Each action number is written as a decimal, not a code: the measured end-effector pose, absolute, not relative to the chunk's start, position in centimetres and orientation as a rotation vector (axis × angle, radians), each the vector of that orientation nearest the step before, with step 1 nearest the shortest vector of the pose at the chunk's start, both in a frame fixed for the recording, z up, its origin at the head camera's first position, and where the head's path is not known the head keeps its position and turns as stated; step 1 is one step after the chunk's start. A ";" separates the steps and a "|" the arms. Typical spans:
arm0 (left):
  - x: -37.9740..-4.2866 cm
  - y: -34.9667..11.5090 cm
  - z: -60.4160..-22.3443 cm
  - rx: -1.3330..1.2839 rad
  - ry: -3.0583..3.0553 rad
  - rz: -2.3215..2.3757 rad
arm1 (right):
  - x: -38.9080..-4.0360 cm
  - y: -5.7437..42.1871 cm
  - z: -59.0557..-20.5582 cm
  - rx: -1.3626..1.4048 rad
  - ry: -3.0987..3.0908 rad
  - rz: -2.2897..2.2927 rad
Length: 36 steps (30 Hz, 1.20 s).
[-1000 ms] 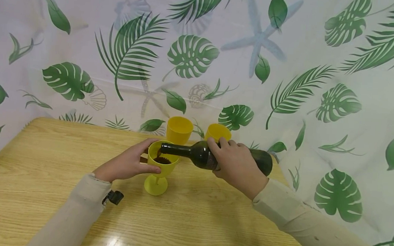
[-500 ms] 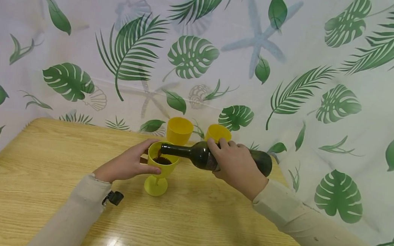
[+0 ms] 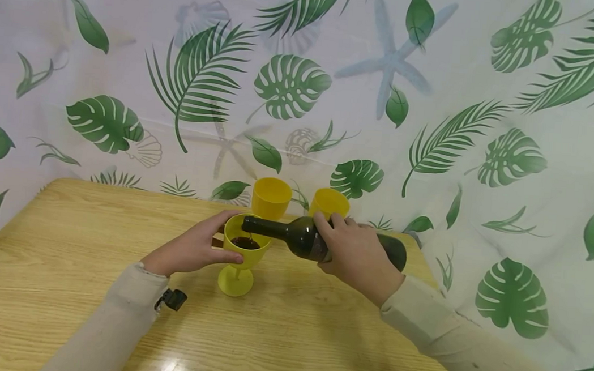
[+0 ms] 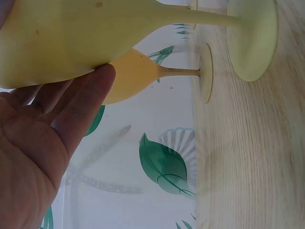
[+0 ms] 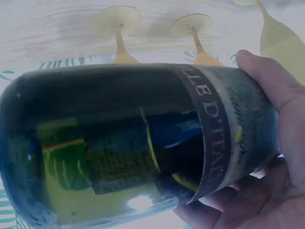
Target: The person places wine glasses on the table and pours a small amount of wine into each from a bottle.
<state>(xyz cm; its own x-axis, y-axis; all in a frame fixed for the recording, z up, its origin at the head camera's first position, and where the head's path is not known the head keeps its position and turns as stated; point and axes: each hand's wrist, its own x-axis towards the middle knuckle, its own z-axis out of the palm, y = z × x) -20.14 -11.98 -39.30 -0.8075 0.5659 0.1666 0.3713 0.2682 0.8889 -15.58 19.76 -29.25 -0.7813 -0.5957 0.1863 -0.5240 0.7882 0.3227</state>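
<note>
A yellow plastic goblet point(image 3: 252, 257) stands upright on the table, partly filled with dark liquid point(image 3: 244, 243). My left hand point(image 3: 191, 242) holds its bowl from the left, thumb in front and fingers behind. In the left wrist view, a fingertip presses the side of the goblet point(image 4: 76, 38). A dark green wine bottle point(image 3: 301, 237) lies tilted nearly level, its mouth inside the goblet's rim. From the bottle's mouth a thin stream falls into the liquid. My right hand point(image 3: 356, 254) grips the bottle's body around the label point(image 5: 240, 119), as the right wrist view shows.
Two orange-yellow goblets, a left one point(image 3: 272, 198) and a right one point(image 3: 330, 202), stand behind the bottle near the table's back edge. A leaf-printed cloth point(image 3: 292, 89) hangs behind the wooden table point(image 3: 288, 332). A small black device point(image 3: 172, 299) sits at the left wrist.
The bottle's base has dipped slightly, and the stream from its mouth has thinned. The left hand and the goblet have kept their place.
</note>
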 end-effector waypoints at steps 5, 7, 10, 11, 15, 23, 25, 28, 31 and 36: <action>-20.2 -12.0 -39.3 0.879 2.352 1.567 | -15.7 19.7 -29.9 0.866 -2.697 -0.303; -20.2 -12.0 -39.3 0.882 2.350 1.569 | -15.8 19.8 -30.1 0.862 -2.705 -0.272; -20.3 -11.9 -39.3 0.893 2.335 1.575 | -15.9 19.9 -30.5 0.849 -2.728 -0.229; -20.3 -11.9 -39.3 0.895 2.331 1.576 | -15.9 19.9 -30.6 0.844 -2.733 -0.217; -20.3 -12.0 -39.3 0.880 2.330 1.578 | -16.1 19.9 -31.0 0.826 -2.742 -0.208; -20.3 -12.2 -39.3 0.844 2.345 1.574 | -16.4 19.7 -31.8 0.809 -2.763 -0.150; -20.3 -12.2 -39.3 0.842 2.344 1.575 | -16.5 19.6 -32.0 0.807 -2.768 -0.129; -20.3 -12.2 -39.3 0.840 2.348 1.571 | -16.5 19.4 -32.2 0.798 -2.781 -0.097; -20.2 -12.2 -39.3 0.834 2.350 1.568 | -16.5 19.1 -32.3 0.787 -2.790 -0.066; -20.2 -12.3 -39.2 0.815 2.352 1.566 | -16.5 18.7 -32.5 0.764 -2.801 -0.030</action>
